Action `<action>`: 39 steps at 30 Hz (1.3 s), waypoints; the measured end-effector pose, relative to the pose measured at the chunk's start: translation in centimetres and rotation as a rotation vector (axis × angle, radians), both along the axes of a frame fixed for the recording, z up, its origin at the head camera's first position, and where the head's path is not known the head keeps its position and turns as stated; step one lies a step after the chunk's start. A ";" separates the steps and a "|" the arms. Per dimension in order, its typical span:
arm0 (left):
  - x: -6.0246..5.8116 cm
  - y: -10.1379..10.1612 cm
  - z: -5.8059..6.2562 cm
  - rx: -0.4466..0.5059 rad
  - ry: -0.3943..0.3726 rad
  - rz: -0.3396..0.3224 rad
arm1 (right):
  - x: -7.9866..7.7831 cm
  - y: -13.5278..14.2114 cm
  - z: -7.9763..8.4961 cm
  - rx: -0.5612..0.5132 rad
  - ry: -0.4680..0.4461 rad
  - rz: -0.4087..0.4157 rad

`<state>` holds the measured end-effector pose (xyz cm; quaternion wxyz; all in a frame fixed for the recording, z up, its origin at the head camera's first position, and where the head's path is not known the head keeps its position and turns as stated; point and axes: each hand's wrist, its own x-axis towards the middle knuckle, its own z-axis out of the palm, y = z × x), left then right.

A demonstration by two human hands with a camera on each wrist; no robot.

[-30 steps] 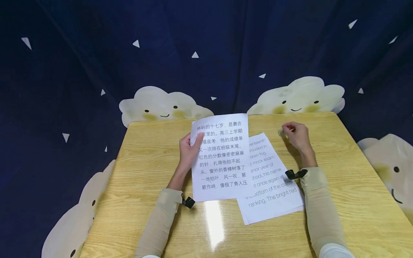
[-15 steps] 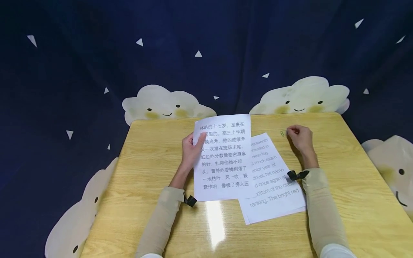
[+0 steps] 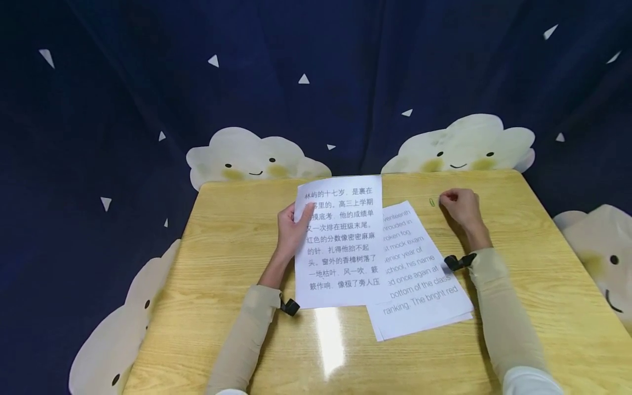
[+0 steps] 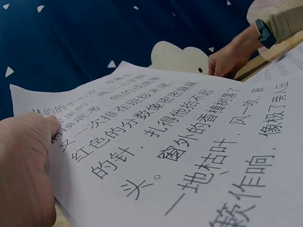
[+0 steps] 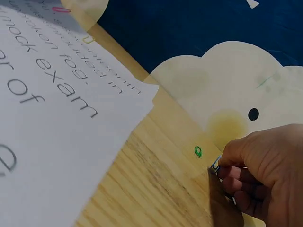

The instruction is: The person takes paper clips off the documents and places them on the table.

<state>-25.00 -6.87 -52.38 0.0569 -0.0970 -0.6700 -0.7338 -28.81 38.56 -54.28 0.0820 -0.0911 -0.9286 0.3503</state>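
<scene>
My left hand [image 3: 292,227] grips the left edge of a white sheet [image 3: 340,247] printed with large Chinese characters, thumb on top and the other fingers hidden behind it. The sheet is raised and tilted in the left wrist view. At the back right, my right hand [image 3: 461,208] is low by the tabletop. Its thumb and fingers pinch a blue paper clip [image 5: 215,164], seen in the right wrist view. Just left of those fingertips, a green paper clip [image 3: 432,202] lies on the table.
Overlapping sheets of English text [image 3: 419,280] lie on the wooden table [image 3: 222,241], partly covered by the Chinese sheet. A pink paper clip [image 5: 61,9] and a yellow paper clip [image 5: 88,39] show near their far edge. A dark blue curtain [image 3: 266,66] with clouds hangs behind.
My right hand has shifted slightly right, from overlapping the green paper clip to beside it, and its wrist has swung right. The left hand keeps its hold on the sheet.
</scene>
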 end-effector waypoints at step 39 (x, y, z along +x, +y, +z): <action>0.2 -5.7 -1.9 -0.063 -0.088 0.083 | 0.2 1.5 -0.5 -0.001 0.014 0.072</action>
